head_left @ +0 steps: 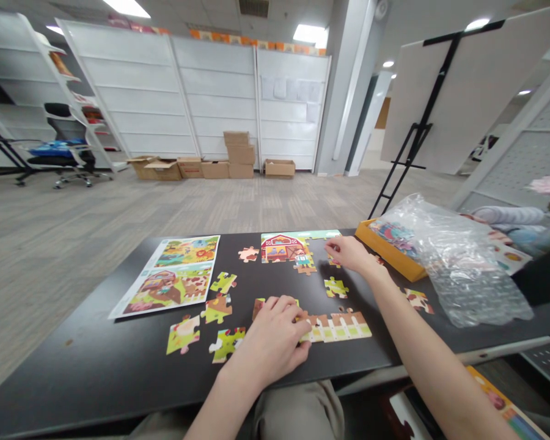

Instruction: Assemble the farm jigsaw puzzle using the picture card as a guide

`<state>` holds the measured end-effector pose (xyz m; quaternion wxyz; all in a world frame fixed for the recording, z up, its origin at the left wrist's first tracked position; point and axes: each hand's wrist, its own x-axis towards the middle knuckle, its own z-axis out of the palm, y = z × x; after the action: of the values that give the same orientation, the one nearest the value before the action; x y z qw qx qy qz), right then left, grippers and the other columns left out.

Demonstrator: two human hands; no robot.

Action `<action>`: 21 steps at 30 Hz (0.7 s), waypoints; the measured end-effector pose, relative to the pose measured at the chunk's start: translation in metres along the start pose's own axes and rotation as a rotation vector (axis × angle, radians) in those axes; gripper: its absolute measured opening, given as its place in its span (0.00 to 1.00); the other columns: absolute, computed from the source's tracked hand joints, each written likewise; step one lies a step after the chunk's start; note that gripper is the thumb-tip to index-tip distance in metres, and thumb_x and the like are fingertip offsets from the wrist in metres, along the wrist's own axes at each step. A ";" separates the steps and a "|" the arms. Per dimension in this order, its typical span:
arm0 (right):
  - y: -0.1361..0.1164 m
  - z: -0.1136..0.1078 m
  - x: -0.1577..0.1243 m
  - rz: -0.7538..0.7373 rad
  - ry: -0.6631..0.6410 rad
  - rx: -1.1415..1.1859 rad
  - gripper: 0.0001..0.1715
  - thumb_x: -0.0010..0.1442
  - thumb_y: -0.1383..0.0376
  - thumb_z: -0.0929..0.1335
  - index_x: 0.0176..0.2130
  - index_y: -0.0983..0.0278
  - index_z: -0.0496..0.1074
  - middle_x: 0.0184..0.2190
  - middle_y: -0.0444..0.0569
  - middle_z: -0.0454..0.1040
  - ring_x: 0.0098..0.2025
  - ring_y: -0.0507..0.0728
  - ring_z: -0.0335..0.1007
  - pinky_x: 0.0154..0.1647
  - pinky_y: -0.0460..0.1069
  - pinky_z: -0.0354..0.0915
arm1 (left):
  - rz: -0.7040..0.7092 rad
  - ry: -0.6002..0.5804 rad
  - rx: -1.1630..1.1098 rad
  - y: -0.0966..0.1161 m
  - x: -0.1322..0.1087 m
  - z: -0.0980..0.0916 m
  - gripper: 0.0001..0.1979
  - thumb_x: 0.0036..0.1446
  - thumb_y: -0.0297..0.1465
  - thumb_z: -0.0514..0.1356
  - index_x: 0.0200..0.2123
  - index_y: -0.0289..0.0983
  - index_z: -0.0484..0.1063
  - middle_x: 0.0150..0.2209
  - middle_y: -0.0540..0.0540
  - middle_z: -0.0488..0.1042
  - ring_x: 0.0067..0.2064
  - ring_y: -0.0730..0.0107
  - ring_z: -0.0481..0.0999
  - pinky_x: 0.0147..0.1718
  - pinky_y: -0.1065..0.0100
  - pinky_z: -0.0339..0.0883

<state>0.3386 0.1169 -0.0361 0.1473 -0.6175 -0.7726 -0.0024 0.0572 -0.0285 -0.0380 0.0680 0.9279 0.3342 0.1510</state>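
My left hand [279, 336] lies palm down over the left end of a joined fence strip [343, 327]; its fingers are bent and what is beneath them is hidden. My right hand [351, 253] has its fingertips together at a puzzle piece [333, 261], right of the joined barn section [282, 247]. A green piece [336, 287] lies between the barn section and the strip. Left of my left hand are several loose pieces, among them a green one [227, 344] and one with a pale animal [183, 334]. A pink piece [248, 254] sits left of the barn.
A printed picture sheet [169, 275] lies at the table's left. On the right are a yellow box [392, 247] of pieces, a clear plastic bag [472, 269] and a brown-and-white piece [418, 300]. The black table's [119, 366] front edge is close to my lap.
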 end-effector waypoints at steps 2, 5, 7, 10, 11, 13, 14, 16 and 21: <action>0.000 0.000 0.000 -0.006 -0.002 -0.001 0.16 0.65 0.59 0.65 0.38 0.60 0.81 0.34 0.50 0.82 0.35 0.58 0.75 0.32 0.46 0.60 | -0.004 -0.013 -0.028 0.000 -0.002 -0.003 0.05 0.61 0.35 0.63 0.40 0.43 0.76 0.45 0.47 0.77 0.54 0.56 0.69 0.52 0.56 0.62; 0.000 -0.001 0.000 -0.004 -0.007 -0.004 0.16 0.65 0.59 0.65 0.38 0.61 0.81 0.34 0.50 0.82 0.35 0.58 0.75 0.33 0.46 0.60 | -0.055 -0.021 -0.090 -0.006 -0.006 -0.009 0.11 0.61 0.37 0.65 0.46 0.43 0.74 0.48 0.47 0.76 0.54 0.57 0.69 0.52 0.56 0.63; -0.001 -0.001 0.000 0.000 -0.010 -0.002 0.15 0.65 0.59 0.65 0.39 0.61 0.81 0.34 0.50 0.82 0.35 0.58 0.75 0.33 0.46 0.60 | -0.112 -0.018 -0.099 -0.013 -0.009 -0.012 0.10 0.63 0.33 0.62 0.48 0.42 0.74 0.50 0.47 0.76 0.54 0.59 0.70 0.51 0.57 0.63; -0.003 -0.002 0.000 0.000 -0.012 0.003 0.15 0.65 0.59 0.65 0.38 0.61 0.81 0.34 0.50 0.82 0.35 0.58 0.75 0.32 0.47 0.59 | -0.175 -0.043 -0.052 -0.028 -0.013 -0.013 0.10 0.67 0.28 0.56 0.47 0.41 0.75 0.50 0.46 0.77 0.52 0.60 0.71 0.50 0.58 0.64; -0.003 -0.002 0.000 -0.001 -0.015 0.008 0.16 0.65 0.60 0.65 0.38 0.61 0.81 0.33 0.50 0.82 0.34 0.57 0.75 0.31 0.47 0.58 | -0.187 -0.058 -0.039 -0.032 -0.014 -0.013 0.10 0.68 0.28 0.55 0.46 0.41 0.75 0.50 0.45 0.77 0.52 0.60 0.72 0.50 0.58 0.65; -0.005 -0.003 -0.001 0.000 -0.023 0.019 0.16 0.65 0.60 0.65 0.38 0.62 0.81 0.33 0.50 0.82 0.33 0.57 0.74 0.31 0.47 0.58 | -0.208 -0.078 -0.027 -0.040 -0.016 -0.012 0.10 0.68 0.28 0.54 0.45 0.41 0.76 0.50 0.45 0.77 0.52 0.60 0.72 0.50 0.59 0.66; -0.005 -0.003 -0.001 0.002 -0.026 0.024 0.16 0.65 0.60 0.65 0.39 0.62 0.81 0.32 0.49 0.82 0.33 0.57 0.74 0.30 0.47 0.57 | -0.221 -0.083 -0.026 -0.043 -0.017 -0.012 0.10 0.68 0.28 0.54 0.45 0.41 0.76 0.50 0.45 0.77 0.51 0.60 0.72 0.50 0.60 0.66; -0.005 -0.003 -0.002 0.002 -0.030 0.032 0.16 0.65 0.59 0.65 0.39 0.62 0.81 0.32 0.49 0.82 0.32 0.57 0.73 0.30 0.47 0.57 | -0.252 -0.088 -0.030 -0.048 -0.019 -0.013 0.10 0.68 0.28 0.55 0.44 0.41 0.77 0.50 0.45 0.77 0.51 0.60 0.73 0.50 0.60 0.67; -0.003 -0.003 0.000 -0.025 -0.017 0.042 0.15 0.65 0.60 0.65 0.38 0.62 0.81 0.31 0.49 0.81 0.31 0.56 0.73 0.31 0.47 0.57 | -0.268 -0.098 -0.084 -0.059 -0.026 -0.016 0.10 0.67 0.29 0.55 0.40 0.41 0.77 0.47 0.45 0.77 0.48 0.62 0.74 0.49 0.63 0.68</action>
<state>0.3364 0.1153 -0.0328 0.1535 -0.6045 -0.7815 0.0174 -0.0024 0.0009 -0.0420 0.1426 0.8776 0.4447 0.1088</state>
